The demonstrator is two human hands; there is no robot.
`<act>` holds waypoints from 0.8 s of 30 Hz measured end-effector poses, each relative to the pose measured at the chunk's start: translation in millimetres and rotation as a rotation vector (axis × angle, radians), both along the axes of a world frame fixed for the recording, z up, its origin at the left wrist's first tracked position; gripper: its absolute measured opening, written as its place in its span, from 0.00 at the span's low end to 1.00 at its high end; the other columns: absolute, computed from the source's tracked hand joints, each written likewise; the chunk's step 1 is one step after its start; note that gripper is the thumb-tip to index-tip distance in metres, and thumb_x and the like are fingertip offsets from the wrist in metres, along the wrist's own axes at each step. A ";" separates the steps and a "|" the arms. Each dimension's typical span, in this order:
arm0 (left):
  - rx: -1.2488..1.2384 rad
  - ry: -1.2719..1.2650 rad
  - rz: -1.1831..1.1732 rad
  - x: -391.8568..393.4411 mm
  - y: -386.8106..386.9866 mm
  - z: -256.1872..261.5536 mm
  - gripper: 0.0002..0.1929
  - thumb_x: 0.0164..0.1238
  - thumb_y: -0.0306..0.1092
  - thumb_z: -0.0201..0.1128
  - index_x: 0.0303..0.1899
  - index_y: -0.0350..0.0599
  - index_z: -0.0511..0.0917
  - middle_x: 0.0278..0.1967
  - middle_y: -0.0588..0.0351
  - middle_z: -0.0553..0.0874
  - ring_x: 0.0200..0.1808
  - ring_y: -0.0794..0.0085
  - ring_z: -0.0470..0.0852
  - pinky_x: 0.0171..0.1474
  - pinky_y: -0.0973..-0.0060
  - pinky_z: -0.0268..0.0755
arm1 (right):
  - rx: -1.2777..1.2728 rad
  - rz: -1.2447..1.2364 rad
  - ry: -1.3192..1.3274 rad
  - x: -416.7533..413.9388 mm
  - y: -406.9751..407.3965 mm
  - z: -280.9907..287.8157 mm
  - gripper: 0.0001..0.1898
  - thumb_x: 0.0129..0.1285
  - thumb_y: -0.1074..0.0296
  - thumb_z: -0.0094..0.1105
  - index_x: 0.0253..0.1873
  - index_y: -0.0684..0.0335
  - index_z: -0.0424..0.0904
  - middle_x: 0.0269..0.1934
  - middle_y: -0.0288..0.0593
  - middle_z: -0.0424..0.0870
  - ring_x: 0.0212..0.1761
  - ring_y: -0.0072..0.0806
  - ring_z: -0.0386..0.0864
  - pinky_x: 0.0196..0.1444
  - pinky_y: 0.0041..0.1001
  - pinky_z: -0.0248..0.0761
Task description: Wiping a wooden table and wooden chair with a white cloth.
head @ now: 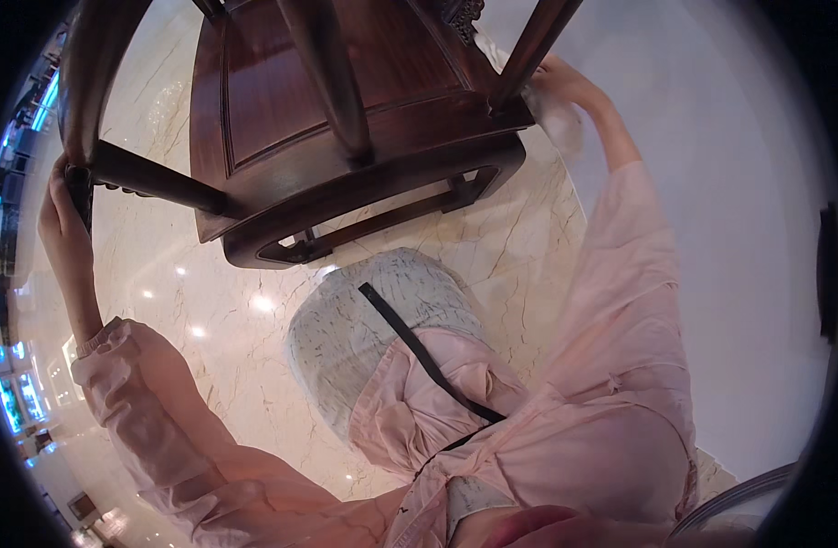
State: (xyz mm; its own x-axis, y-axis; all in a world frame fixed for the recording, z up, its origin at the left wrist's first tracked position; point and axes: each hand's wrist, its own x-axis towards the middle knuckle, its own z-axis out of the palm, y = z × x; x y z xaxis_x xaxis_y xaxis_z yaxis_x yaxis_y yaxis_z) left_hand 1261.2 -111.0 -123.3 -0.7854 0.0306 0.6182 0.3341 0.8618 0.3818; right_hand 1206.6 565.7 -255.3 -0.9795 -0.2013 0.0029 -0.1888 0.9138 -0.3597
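Observation:
A dark, reddish-brown wooden armchair [336, 89] stands before me, with a panelled seat and round posts. At the far left, my left hand [61, 205] grips the chair's curved outer rail, its fingers partly hidden behind the wood. My right hand [566, 82] is at the opposite side of the chair, beside a slanting post [535, 51]. A whitish cloth [561, 127], blurred, hangs beneath that hand, and more white material shows behind the post. The right fingertips are partly hidden by the post.
Shiny cream marble tiles [247, 356] cover the floor. A plain pale wall [741, 240] rises close on my right. The chair's low stretcher [391, 226] runs near the floor. A black strap [419, 349] hangs from my pink clothing.

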 end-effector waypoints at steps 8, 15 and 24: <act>0.002 -0.022 -0.014 -5.7 -2.6 -6.9 0.24 0.81 0.43 0.38 0.60 0.36 0.76 0.45 0.48 0.85 0.49 0.70 0.83 0.55 0.75 0.70 | -0.309 -0.234 0.068 0.5 -6.2 28.3 0.17 0.63 0.68 0.56 0.55 0.64 0.81 0.44 0.38 0.84 0.45 0.23 0.78 0.51 0.26 0.71; 0.031 0.010 -0.060 1.0 19.0 0.4 0.24 0.81 0.44 0.38 0.59 0.37 0.76 0.47 0.48 0.85 0.51 0.69 0.82 0.56 0.75 0.70 | -0.637 0.153 -0.039 -71.0 9.6 -42.9 0.14 0.67 0.68 0.57 0.55 0.61 0.81 0.46 0.39 0.85 0.50 0.26 0.79 0.53 0.29 0.71; -0.038 0.006 -0.035 36.3 53.6 29.1 0.23 0.81 0.44 0.37 0.57 0.42 0.79 0.44 0.47 0.86 0.48 0.66 0.84 0.53 0.73 0.72 | -0.375 -0.213 0.137 82.8 0.0 -20.8 0.18 0.62 0.67 0.54 0.55 0.64 0.80 0.47 0.52 0.85 0.51 0.42 0.82 0.55 0.34 0.72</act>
State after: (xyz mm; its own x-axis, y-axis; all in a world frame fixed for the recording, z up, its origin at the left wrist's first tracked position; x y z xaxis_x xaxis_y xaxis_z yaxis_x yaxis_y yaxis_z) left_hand 1297.5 -57.4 -94.2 -0.7800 0.0816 0.6204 0.3661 0.8636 0.3468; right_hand 1289.4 565.7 -276.1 -0.9846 0.0445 0.1693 -0.0793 0.7489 -0.6579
